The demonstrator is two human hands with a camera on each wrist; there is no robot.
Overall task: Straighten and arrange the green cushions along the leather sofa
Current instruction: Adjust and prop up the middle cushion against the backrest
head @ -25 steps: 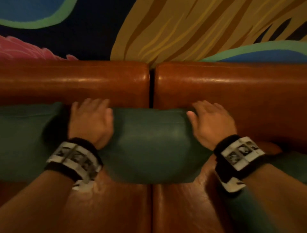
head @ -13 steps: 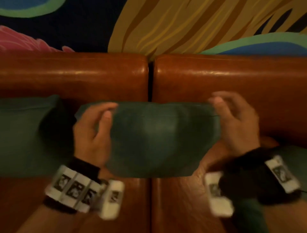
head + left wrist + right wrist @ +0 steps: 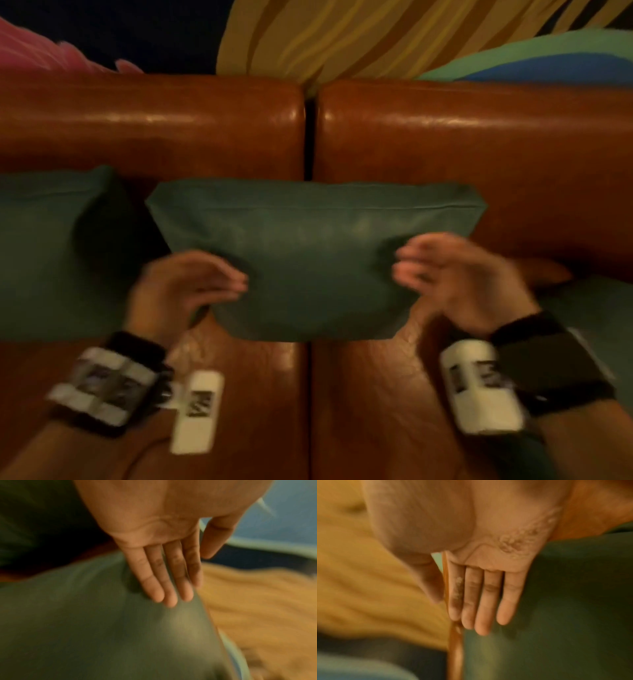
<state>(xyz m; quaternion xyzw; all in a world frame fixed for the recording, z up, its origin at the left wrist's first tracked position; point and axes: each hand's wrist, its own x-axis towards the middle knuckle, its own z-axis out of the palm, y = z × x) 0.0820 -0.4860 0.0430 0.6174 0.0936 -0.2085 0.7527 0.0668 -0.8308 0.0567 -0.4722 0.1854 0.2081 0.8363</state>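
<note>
Middle green cushion (image 3: 308,260) stands upright on the seat of the leather sofa (image 3: 462,144), leaning against the backrest and straddling the seam between the two back sections. Its top edge runs roughly level. A second green cushion (image 3: 44,246) stands at the left, just beside the middle one with a dark gap between them. Part of a third green cushion (image 3: 596,308) shows at the right edge, behind the right wrist.

Left hand (image 3: 185,287) is at the lower left part of the middle cushion, fingers straight and held together; in the left wrist view the fingers (image 3: 164,585) lie flat on the fabric, which dimples under them. It grips nothing. Right hand (image 3: 459,277) is at the lower right part of the same cushion, fingers extended and close together, palm turned to the fabric; contact cannot be confirmed owing to blur. Neither hand pinches or curls round anything.

A painted wall (image 3: 359,34) in yellow, blue, green and pink lies on the far side of the backrest
</note>
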